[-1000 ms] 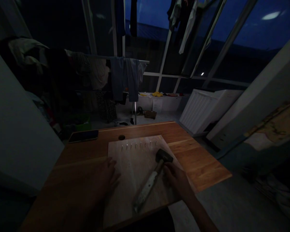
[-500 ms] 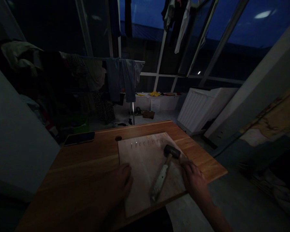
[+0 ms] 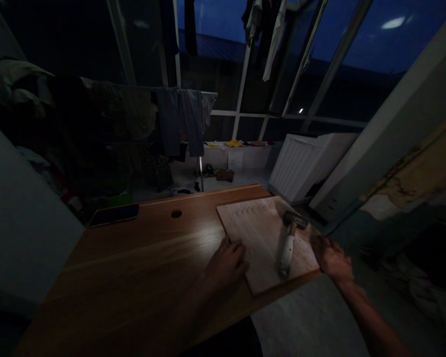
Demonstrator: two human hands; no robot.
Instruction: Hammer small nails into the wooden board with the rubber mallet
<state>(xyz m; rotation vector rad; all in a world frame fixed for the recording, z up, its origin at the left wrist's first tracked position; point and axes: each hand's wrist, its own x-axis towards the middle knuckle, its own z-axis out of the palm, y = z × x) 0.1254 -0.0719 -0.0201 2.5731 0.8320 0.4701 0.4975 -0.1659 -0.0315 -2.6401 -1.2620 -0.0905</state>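
Note:
A light wooden board [image 3: 258, 248] lies on the right part of the wooden table, turned slightly. My left hand [image 3: 228, 260] grips its left edge, fingers curled over the top. At the opposite edge, my right hand [image 3: 334, 258] is wrapped round the board's right side. On the board rests a hammer [image 3: 289, 248] with a dark head and a worn, pale handle, its head pointing away from me. A row of several nails [image 3: 253, 207] stands along the board's far edge. Neither hand touches the hammer.
The table [image 3: 141, 267] has a round hole near its far edge. A dark phone [image 3: 114, 215] lies at the far left corner. Beyond are a clothes rack with trousers [image 3: 191, 121], a white ribbed appliance [image 3: 301, 161] and a green basket [image 3: 119, 197].
Both hands have shifted the board to the right across the table and turned it, with the hammer and nails riding along. The view has moved slightly.

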